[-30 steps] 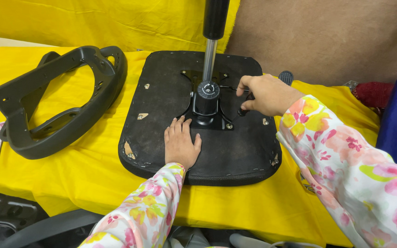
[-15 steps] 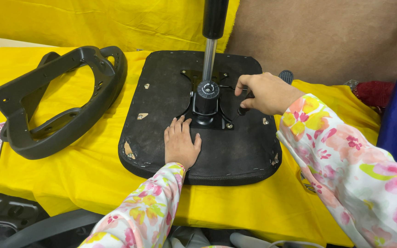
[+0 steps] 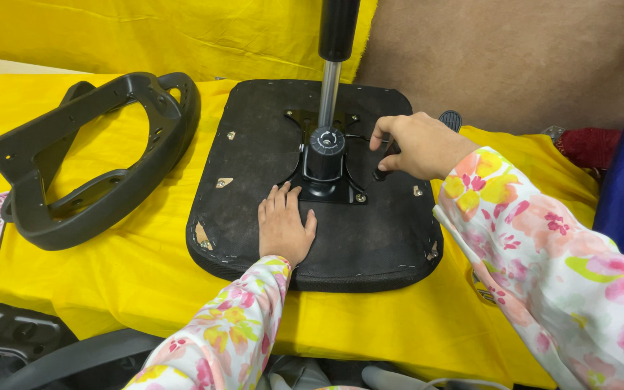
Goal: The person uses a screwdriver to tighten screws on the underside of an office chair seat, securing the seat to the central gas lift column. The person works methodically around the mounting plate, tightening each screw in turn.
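Black seat base (image 3: 254, 152) under flat, spread left hand (image 3: 283, 225); right hand (image 3: 417, 144) pinching small black knob (image 3: 381, 173).

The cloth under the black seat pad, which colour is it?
Plain bright yellow; the cloth shows best in the head view.

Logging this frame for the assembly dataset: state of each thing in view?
seat pan: upside down, flat on the yellow cloth
gas lift column: upright in the mounting plate
left hand: open, palm flat on the seat pan
right hand: fingers curled on a small black knob
armrest frame: lying loose on the cloth, untouched
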